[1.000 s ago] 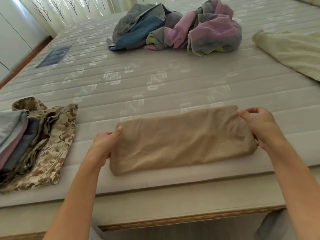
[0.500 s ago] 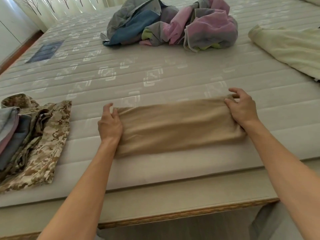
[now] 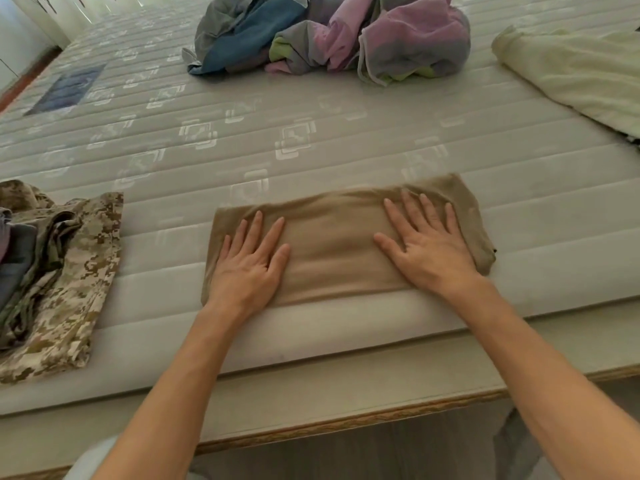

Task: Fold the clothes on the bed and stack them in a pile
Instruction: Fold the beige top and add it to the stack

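Tan garment [image 3: 341, 244] lies folded into a long rectangle at lower centre of the frame, near the front edge of the mattress [image 3: 311, 150]. Your left hand [image 3: 247, 263] lies flat on its left end and your right hand [image 3: 427, 244] lies flat on its right end, fingers straight and spread, palms pressing the cloth down. Half a second ago both hands were at the far corners with curled fingers pinching the edge; now they have let go and moved inward onto the top face, and the fold looks flatter and narrower than a second ago. The camouflage garment [image 3: 74, 282] with the grey folded pieces [image 3: 15, 258] on it sits at the left edge of the frame, well apart from the tan one, unchanged. The crumpled heap of clothes [image 3: 332, 36] in grey, blue and pink stays at upper centre, and the pale yellow cloth [image 3: 575, 71] at upper right.
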